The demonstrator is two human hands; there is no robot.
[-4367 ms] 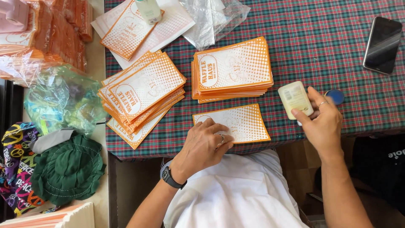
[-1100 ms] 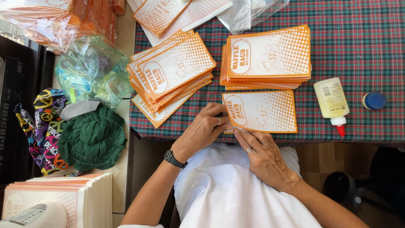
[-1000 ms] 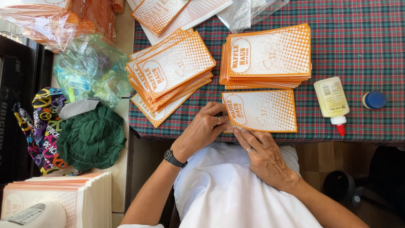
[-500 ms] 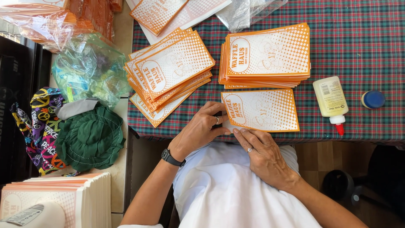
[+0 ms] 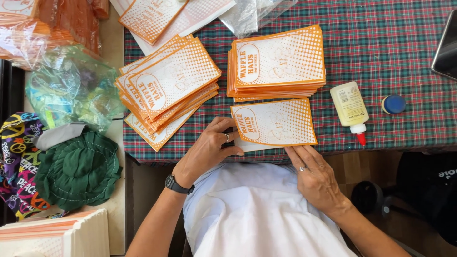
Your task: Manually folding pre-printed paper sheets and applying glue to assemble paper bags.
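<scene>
Both hands are on one orange paper bag (image 5: pixel 275 123) at the bench (image 5: pixel 381 47) edge: left hand (image 5: pixel 209 150) pinching its end, right hand (image 5: pixel 314 176) pressing the bottom edge.

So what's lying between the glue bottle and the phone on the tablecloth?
In the head view, a round blue cap lies between the glue bottle and the phone; otherwise bare plaid tablecloth.

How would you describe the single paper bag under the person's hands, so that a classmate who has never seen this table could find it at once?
Start at the plaid tablecloth and go to its near edge, in front of the person. One flat orange-and-white paper bag lies there alone, with the left hand at its left end and the right hand at its lower right corner. Unlike the neat stack behind it and the fanned pile to its left, it is a single sheet.
</scene>
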